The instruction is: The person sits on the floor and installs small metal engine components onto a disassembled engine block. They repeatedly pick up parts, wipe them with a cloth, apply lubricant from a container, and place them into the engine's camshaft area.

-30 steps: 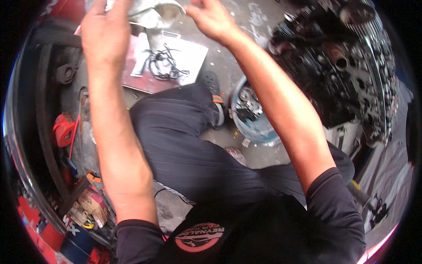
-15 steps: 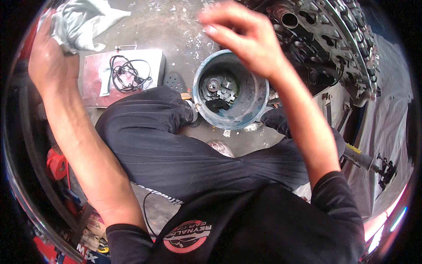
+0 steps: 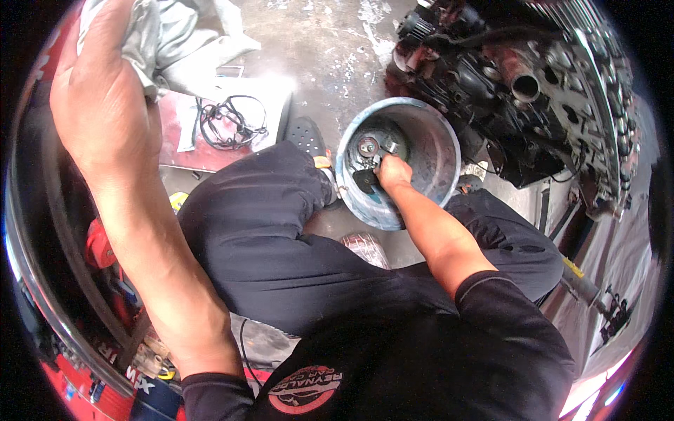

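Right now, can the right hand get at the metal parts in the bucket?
Most likely yes: the right hand is inside the bucket, close beside the metal parts, and no lid covers the wide mouth.

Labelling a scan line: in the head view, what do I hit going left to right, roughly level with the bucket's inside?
left hand (holding pale cloth) → black cable → dark clog → bucket with right hand inside → engine → grey sheeting
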Tool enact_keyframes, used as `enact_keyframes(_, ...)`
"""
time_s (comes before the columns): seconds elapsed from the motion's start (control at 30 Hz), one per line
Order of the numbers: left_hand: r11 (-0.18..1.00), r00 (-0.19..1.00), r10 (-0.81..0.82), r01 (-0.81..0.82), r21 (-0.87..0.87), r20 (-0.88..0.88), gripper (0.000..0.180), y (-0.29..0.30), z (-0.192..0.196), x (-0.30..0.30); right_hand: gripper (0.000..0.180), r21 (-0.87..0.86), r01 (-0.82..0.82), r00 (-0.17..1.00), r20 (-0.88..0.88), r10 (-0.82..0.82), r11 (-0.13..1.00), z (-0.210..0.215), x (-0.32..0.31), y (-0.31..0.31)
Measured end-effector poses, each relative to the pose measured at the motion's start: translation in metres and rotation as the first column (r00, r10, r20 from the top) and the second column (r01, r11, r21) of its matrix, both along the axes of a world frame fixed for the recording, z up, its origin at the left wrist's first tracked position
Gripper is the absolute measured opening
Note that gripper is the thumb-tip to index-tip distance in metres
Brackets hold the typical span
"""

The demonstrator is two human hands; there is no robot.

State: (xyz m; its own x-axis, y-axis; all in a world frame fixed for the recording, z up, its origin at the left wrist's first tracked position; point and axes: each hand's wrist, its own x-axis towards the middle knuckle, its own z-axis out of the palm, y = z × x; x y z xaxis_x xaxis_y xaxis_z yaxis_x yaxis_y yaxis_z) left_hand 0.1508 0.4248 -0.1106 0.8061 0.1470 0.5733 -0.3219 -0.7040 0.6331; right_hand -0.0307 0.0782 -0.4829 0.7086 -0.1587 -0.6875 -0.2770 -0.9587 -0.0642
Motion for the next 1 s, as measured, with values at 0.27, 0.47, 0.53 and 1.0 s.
enact_keyframes(0.27,0.994,0.998,-0.063,0.065,-0.084,0.028,0.027,0.010,-0.007,0.009,0.042,0.056,0.030,1.000,0.007,-0.030,0.998,0.021,0.010,-0.004)
enact_keyframes(0.47,0.842,0.972,-0.174,0.064,-0.536,-0.156,0.031,0.021,-0.015,0.003,0.032,0.712,0.474,0.830,-0.163,-0.534,0.519,0.059,0.000,-0.045)
enact_keyframes(0.53,0.808,0.949,-0.228,0.061,-0.587,-0.216,0.030,0.017,-0.018,-0.008,0.029,0.839,0.507,0.705,-0.272,-0.655,0.197,0.128,-0.007,-0.043)
enact_keyframes(1.0,0.716,0.413,-0.695,0.472,-0.514,-0.588,0.022,-0.241,-0.086,-0.156,0.042,0.988,-0.019,0.701,0.124,-0.702,0.155,0.267,-0.069,-0.045)
